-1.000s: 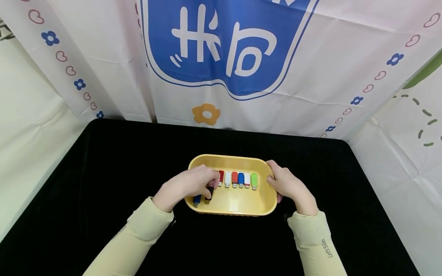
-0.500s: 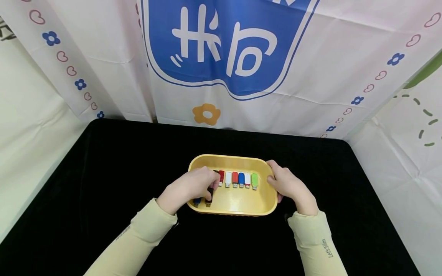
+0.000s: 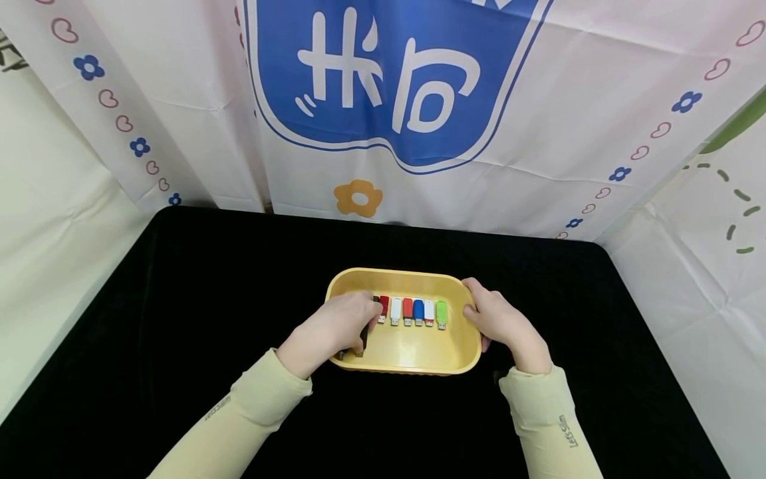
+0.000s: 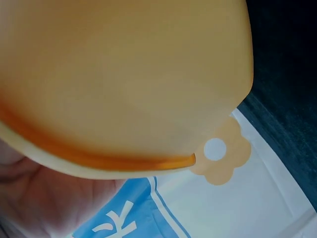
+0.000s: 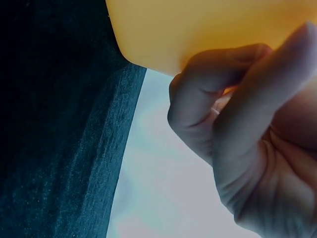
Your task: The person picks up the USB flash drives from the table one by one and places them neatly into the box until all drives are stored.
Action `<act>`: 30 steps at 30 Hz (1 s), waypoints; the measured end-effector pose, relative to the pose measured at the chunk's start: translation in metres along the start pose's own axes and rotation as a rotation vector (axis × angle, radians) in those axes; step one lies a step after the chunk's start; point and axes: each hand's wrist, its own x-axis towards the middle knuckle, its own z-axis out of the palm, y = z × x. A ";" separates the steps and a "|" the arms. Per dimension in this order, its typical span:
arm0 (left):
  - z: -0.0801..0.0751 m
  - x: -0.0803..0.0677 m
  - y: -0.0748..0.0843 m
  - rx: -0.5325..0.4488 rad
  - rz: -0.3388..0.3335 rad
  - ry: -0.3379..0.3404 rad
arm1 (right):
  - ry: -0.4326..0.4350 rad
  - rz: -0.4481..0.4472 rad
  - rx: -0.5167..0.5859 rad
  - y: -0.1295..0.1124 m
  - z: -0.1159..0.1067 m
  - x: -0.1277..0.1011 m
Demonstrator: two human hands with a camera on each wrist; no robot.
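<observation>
Your left hand point(image 3: 332, 327) pinched a black USB stick point(image 3: 363, 336) inside the yellow tray point(image 3: 419, 352); your right hand point(image 3: 499, 322) gripped the tray's rim. Your right sleeve point(image 3: 547, 426) read "LetsSlim".

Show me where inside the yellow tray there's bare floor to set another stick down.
Inside the yellow tray, the floor is bare between the row of USB sticks and the near wall, toward the right hand. The near-left corner is crowded by the left hand gripping a black stick.
</observation>
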 end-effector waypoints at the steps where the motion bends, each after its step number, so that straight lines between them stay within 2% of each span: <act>1: 0.000 0.000 0.000 -0.001 -0.004 0.005 | 0.000 0.001 0.000 0.000 0.000 0.000; 8: 0.001 0.001 0.002 0.014 -0.026 -0.006 | 0.003 0.007 -0.001 0.000 0.000 0.000; 14: 0.002 -0.001 0.002 0.044 -0.035 0.010 | 0.001 0.015 0.003 0.000 0.000 0.000; 24: 0.000 -0.002 0.002 -0.030 -0.035 -0.022 | 0.001 0.020 0.001 0.000 0.000 0.001; 30: 0.000 -0.002 0.001 -0.039 -0.027 -0.037 | -0.003 0.027 0.000 -0.001 0.000 0.001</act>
